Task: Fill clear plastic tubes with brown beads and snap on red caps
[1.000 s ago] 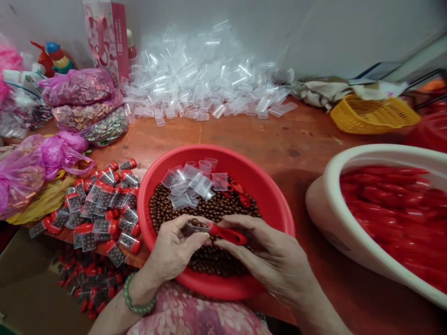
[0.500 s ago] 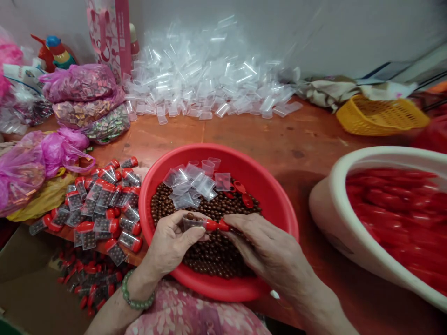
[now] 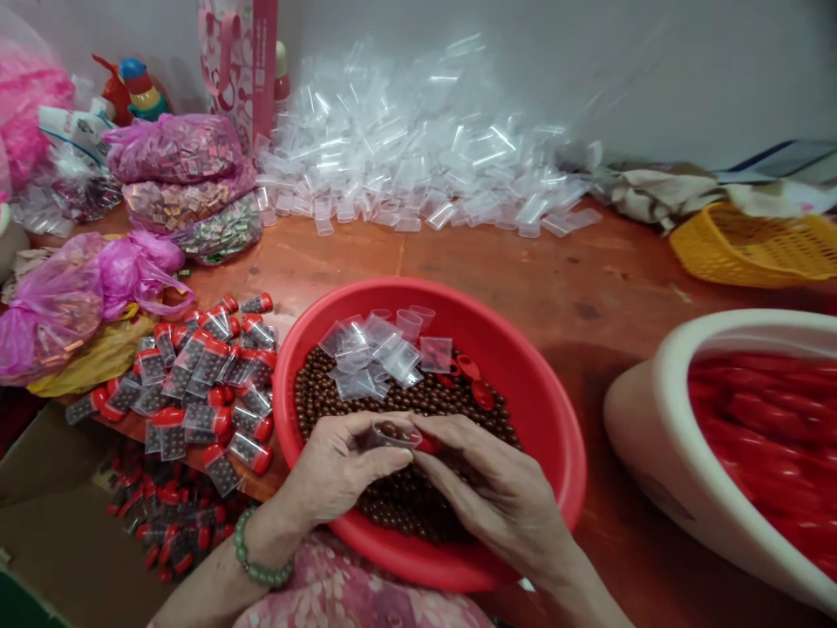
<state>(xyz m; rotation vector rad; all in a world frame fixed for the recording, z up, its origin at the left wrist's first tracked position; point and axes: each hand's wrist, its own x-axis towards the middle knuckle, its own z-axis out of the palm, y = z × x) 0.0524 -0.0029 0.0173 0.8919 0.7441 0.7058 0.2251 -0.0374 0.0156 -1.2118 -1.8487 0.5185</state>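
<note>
A red basin (image 3: 542, 410) in front of me holds small brown balls (image 3: 405, 497), a heap of empty clear tubes (image 3: 372, 353) and a couple of loose red caps (image 3: 474, 379). My left hand (image 3: 333, 471) pinches a clear tube (image 3: 391, 433) filled with brown balls, held over the basin. My right hand (image 3: 497, 493) is closed on a red cap (image 3: 428, 443) pressed against that tube's open end. A green bead bracelet sits on my left wrist.
Filled, red-capped tubes (image 3: 196, 384) are piled left of the basin, some in a cardboard box (image 3: 58, 541) below. Empty clear tubes (image 3: 405, 157) heap at the back. A white tub of red caps (image 3: 751, 436) stands right, a yellow basket (image 3: 758, 244) behind it, pink bags (image 3: 85, 288) left.
The red cap has gone from sticking out to the right of the tube to pushed in against its end, my right fingers closing over it. The view has shifted slightly.
</note>
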